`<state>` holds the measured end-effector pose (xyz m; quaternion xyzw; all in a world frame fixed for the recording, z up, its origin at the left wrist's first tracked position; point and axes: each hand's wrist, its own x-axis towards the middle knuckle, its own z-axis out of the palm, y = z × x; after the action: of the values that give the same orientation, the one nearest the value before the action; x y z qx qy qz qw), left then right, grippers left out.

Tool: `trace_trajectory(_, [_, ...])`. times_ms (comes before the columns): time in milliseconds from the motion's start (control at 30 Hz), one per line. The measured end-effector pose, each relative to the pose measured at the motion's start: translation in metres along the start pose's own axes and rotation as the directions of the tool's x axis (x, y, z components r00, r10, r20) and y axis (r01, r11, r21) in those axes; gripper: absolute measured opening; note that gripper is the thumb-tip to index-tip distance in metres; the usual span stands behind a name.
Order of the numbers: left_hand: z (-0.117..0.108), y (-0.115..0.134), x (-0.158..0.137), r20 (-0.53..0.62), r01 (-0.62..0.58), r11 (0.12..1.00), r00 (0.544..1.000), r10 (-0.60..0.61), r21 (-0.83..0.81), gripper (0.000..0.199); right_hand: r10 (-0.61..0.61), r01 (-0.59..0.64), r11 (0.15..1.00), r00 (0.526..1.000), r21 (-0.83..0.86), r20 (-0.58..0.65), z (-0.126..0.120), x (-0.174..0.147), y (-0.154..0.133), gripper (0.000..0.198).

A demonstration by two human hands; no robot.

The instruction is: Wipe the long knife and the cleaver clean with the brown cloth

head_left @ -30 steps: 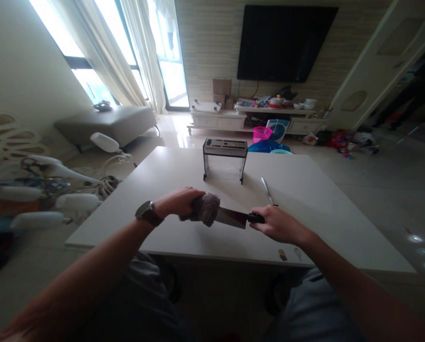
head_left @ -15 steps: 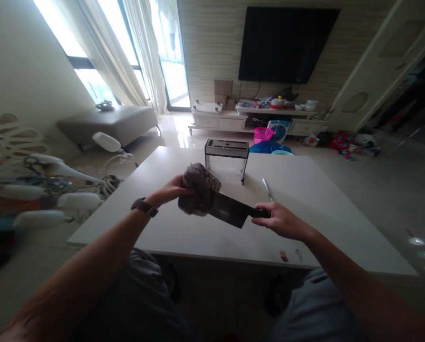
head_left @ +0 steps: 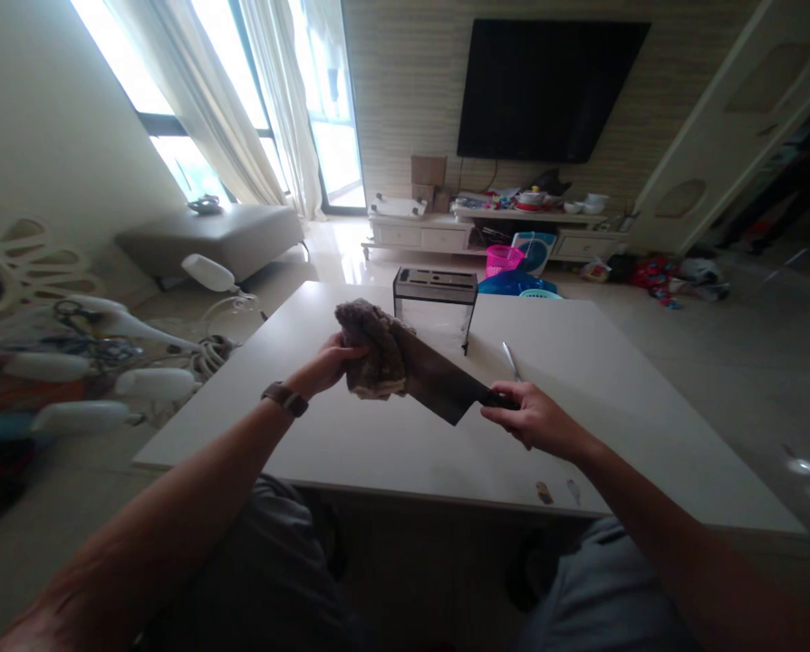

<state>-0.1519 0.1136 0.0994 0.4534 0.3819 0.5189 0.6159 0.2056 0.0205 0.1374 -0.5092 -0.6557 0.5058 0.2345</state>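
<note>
My right hand [head_left: 537,418] is closed round the black handle of a cleaver [head_left: 444,378], holding it above the white table. The broad dark blade points left. My left hand [head_left: 333,364] grips a bunched grey-brown cloth [head_left: 376,353], which is folded over the far end of the blade and hides it. Behind the blade stands a knife block [head_left: 436,288] with a slotted top and clear sides. A slim knife [head_left: 511,360] lies on the table to its right.
The white table [head_left: 242,407] spans the space before me. Two small flat items, one a yellowish sticker [head_left: 544,493], are at its near edge. Beyond it are a pink basket [head_left: 504,260] and a TV cabinet [head_left: 438,237]. White lamp shades [head_left: 153,384] crowd the left.
The cloth has shifted slightly up and bunched differently along the blade, with my left hand moving with it. More of the blade's upper edge shows. My right hand stays on the handle.
</note>
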Motion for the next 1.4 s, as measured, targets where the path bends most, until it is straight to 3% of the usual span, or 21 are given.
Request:
trace_trajectory(133, [0.013, -0.006, -0.006, 0.078, 0.099, 0.977, 0.993, -0.085, -0.189, 0.038, -0.053, 0.068, 0.983, 0.994, 0.168, -0.093, 0.006, 0.004, 0.005, 0.032])
trace_trajectory(300, [0.057, -0.025, -0.019, 0.219, 0.192, 0.941, 0.967, -0.132, -0.279, 0.037, -0.081, 0.132, 0.941, 0.982, 0.311, -0.172, 0.033, 0.012, 0.011, 0.035])
trace_trajectory(433, [0.093, -0.039, -0.026, 0.141, 0.143, 0.925, 0.985, -0.098, -0.352, 0.033, -0.081, 0.124, 0.957, 0.983, 0.264, -0.167, 0.052, 0.013, 0.010, 0.034])
trace_trajectory(533, [0.105, -0.040, -0.024, 0.042, 0.078, 0.928, 0.997, -0.067, -0.365, 0.035, -0.103, 0.129, 0.978, 0.982, 0.166, -0.161, 0.055, 0.012, 0.007, 0.033])
trace_trajectory(667, [0.097, -0.031, -0.014, -0.094, 0.016, 0.935, 0.994, -0.053, -0.354, 0.034, -0.106, 0.121, 0.989, 0.981, 0.087, -0.159, 0.051, 0.011, 0.003, 0.028])
trace_trajectory(1033, [0.052, 0.006, 0.004, -0.256, -0.042, 0.924, 0.965, -0.061, -0.379, 0.021, -0.076, 0.086, 0.977, 0.995, 0.195, -0.062, 0.049, 0.008, 0.002, 0.029])
trace_trajectory(1133, [0.047, 0.010, 0.000, -0.207, -0.051, 0.920, 0.978, -0.034, -0.389, 0.022, -0.089, 0.115, 0.959, 0.990, 0.257, -0.112, 0.048, 0.009, 0.007, 0.032])
trace_trajectory(1233, [0.052, 0.003, -0.007, -0.089, 0.034, 0.918, 0.993, -0.075, -0.394, 0.025, -0.092, 0.144, 0.943, 0.979, 0.299, -0.181, 0.047, 0.010, 0.012, 0.035])
trace_trajectory(1400, [0.085, -0.023, -0.021, 0.159, 0.216, 0.900, 0.973, -0.166, -0.378, 0.030, -0.091, 0.135, 0.959, 0.980, 0.248, -0.180, 0.053, 0.011, 0.011, 0.033])
